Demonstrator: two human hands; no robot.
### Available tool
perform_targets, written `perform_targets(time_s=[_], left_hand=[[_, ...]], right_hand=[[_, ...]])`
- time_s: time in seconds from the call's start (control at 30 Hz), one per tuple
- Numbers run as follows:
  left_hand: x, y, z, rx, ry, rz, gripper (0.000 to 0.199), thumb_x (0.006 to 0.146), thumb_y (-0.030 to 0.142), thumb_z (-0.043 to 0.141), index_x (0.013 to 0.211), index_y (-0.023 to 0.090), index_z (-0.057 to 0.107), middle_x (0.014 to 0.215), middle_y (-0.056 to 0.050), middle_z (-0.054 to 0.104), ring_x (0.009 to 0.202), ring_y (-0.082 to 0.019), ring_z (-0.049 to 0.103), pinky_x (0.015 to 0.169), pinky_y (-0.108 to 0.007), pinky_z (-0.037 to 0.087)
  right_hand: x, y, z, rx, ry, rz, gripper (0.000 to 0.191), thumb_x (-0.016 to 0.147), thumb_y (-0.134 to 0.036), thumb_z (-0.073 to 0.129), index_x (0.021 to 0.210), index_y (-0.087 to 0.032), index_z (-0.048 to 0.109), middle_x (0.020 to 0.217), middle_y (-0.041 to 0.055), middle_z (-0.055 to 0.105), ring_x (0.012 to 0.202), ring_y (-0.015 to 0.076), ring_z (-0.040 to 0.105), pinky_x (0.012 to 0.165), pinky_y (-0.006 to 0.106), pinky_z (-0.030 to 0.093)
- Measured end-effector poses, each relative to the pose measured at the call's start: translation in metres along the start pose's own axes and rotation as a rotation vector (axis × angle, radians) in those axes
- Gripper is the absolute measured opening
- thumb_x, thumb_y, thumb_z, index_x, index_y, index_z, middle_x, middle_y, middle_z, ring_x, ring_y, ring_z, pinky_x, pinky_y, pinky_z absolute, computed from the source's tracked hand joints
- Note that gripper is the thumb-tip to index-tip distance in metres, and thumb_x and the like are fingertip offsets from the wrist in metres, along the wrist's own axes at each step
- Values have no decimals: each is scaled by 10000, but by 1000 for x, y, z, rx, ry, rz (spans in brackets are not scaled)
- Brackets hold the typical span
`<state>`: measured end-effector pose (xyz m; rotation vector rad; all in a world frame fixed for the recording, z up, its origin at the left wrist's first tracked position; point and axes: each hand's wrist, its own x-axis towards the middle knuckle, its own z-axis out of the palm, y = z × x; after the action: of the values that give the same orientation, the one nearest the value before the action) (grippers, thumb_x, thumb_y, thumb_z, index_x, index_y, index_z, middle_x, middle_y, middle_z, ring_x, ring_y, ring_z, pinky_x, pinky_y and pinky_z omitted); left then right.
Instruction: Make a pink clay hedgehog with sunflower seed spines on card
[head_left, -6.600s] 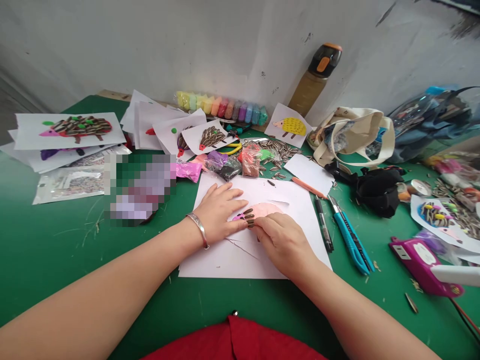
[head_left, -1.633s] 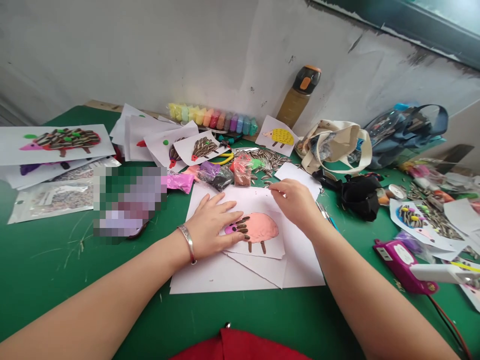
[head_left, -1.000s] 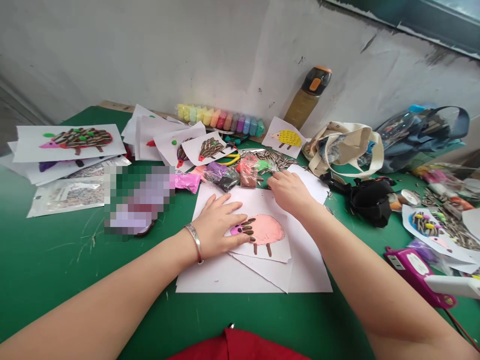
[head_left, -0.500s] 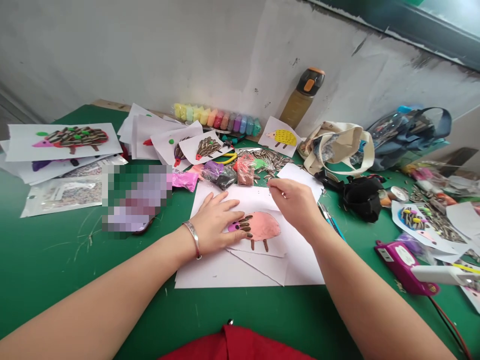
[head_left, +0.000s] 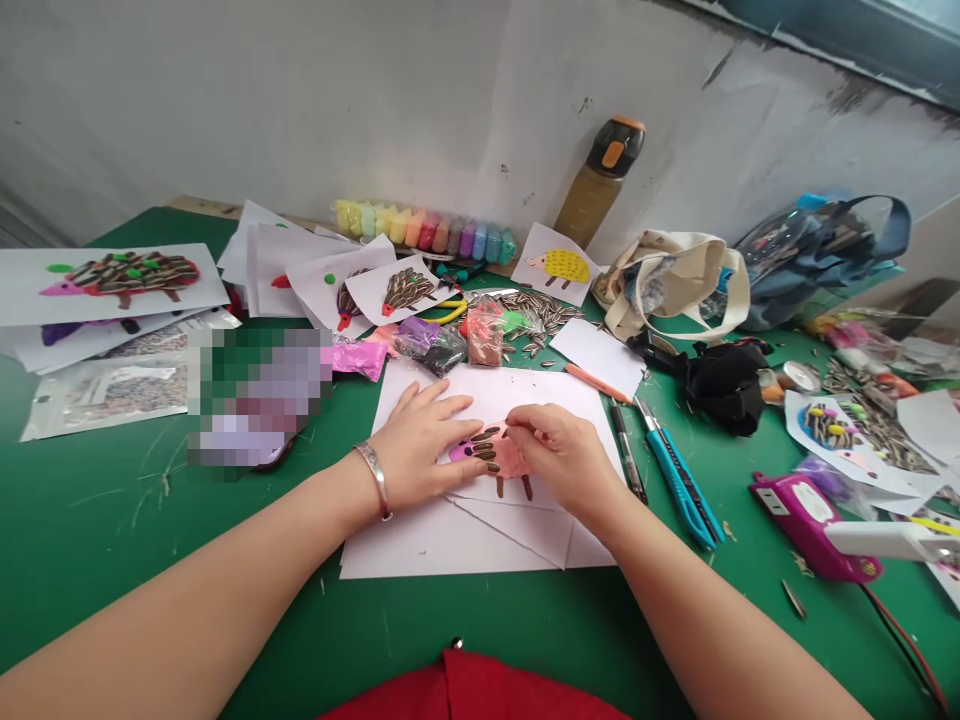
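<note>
A hedgehog picture (head_left: 511, 461) with a pink clay body, a purple face and brown legs lies on white paper (head_left: 390, 545). Dark striped sunflower seeds (head_left: 482, 451) are set in its front part, near the face. My left hand (head_left: 424, 440) rests flat with fingers spread, its fingertips at the picture's left side by the face. Over the pink body, my right hand (head_left: 559, 455) pinches thumb and forefinger around a sunflower seed (head_left: 505, 432), mostly hidden by the fingertips, beside the seeds in the clay.
Behind the paper lie a heap of sunflower seeds (head_left: 551, 312) and bagged clay (head_left: 486, 335). A blue cutter (head_left: 679, 480) and a black pen (head_left: 628, 455) lie to the right. Further right is a purple glue gun (head_left: 814, 525). Finished hedgehog pictures (head_left: 124, 280) are at left.
My right hand has come down and toward me from above the paper's far edge onto the pink body, uncovering the cutter and pen. My left hand stays on the picture.
</note>
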<state>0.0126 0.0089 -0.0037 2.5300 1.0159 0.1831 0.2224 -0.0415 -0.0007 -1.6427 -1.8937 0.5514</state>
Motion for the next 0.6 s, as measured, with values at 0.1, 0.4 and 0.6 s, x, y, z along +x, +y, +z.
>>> perform_targets(time_s=[0.1,0.4,0.6], left_hand=[[0,0,0,3,-9,-3,486,856,586,497,1222,296,634,1409,-88,502,1377,-412,284,1079,-679,200],[-1,2,-2,-21,5,6,465,853,575,516,1196,292,652,1389,-90,522,1374,-419,288,1073,-692,208],[-2,3,-2,-33,24,20,459,853,597,512,1196,329,659,1385,-85,530,1379,-421,284,1065,-703,191]], right_hand=[[1,-1,0,-65,-6,-78,154,852,-134,542,792,-236,639,771,-10,680,799,168,561,714,270,422],[0,0,3,-93,-27,-111,183,866,-129,553,757,-242,647,772,-6,669,808,170,543,748,283,401],[0,5,8,-160,-57,-82,155,883,-160,556,807,-229,671,790,8,663,827,182,525,754,305,369]])
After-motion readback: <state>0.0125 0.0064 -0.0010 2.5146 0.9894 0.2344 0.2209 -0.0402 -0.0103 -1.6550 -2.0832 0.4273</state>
